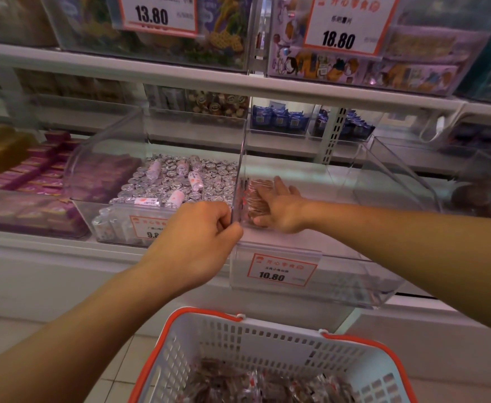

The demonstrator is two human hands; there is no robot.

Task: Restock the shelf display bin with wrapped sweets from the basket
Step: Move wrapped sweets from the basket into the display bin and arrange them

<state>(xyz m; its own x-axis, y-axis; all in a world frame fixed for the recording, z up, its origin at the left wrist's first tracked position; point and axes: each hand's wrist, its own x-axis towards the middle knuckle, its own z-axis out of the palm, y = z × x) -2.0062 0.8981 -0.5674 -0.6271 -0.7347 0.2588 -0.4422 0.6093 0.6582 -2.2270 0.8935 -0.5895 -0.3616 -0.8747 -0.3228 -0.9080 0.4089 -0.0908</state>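
A clear plastic display bin (pixel 354 274) with a 10.80 price tag sits on the middle shelf, almost bare inside. My right hand (pixel 282 207) reaches into its left front corner and holds a small stack of brownish wrapped sweets (pixel 254 199) against the bin's left wall. My left hand (pixel 200 237) grips the front corner of that wall, fingers curled over the edge. Below, a white basket (pixel 267 338) with an orange rim holds several more wrapped sweets (pixel 261 385).
The neighbouring bin (pixel 174 181) on the left is full of silver-wrapped sweets and has a 9.80 tag. Pink boxes (pixel 43 170) lie further left. Bins with 13.80 and 18.80 price cards (pixel 340 24) fill the shelf above. Another clear bin (pixel 398 175) stands to the right.
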